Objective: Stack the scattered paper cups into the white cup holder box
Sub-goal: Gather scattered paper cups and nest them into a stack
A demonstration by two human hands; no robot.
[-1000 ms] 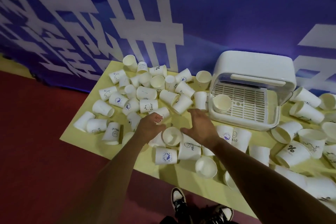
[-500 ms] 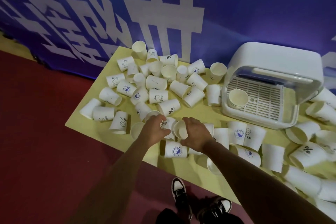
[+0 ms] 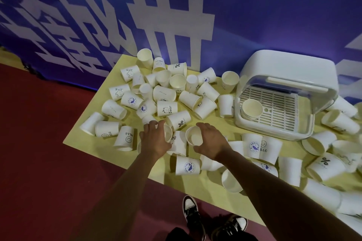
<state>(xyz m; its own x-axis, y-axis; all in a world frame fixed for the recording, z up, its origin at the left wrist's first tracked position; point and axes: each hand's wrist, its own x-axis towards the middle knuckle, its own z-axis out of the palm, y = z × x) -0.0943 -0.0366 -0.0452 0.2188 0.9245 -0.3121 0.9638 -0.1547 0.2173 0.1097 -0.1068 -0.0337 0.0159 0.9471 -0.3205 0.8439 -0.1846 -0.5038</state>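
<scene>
Several white paper cups (image 3: 166, 108) lie scattered on the yellow table (image 3: 90, 139), most on their sides. The white cup holder box (image 3: 286, 68) stands open at the right with a short stack of cups (image 3: 251, 108) on its slatted tray. My left hand (image 3: 154, 141) grips one paper cup (image 3: 168, 133) lying with its mouth toward the right. My right hand (image 3: 210, 142) grips another paper cup (image 3: 194, 136) with its mouth facing left. The two cups are a little apart, near the table's front.
A blue banner with white characters (image 3: 176, 15) backs the table. Red floor (image 3: 39, 162) lies to the left and in front. My shoes (image 3: 193, 213) stand close to the table's front edge. More cups (image 3: 325, 166) pile up at the right of the box.
Each hand has closed round a cup in front of me and the two cups now face each other. The view has shifted, so the table and box appear further right.
</scene>
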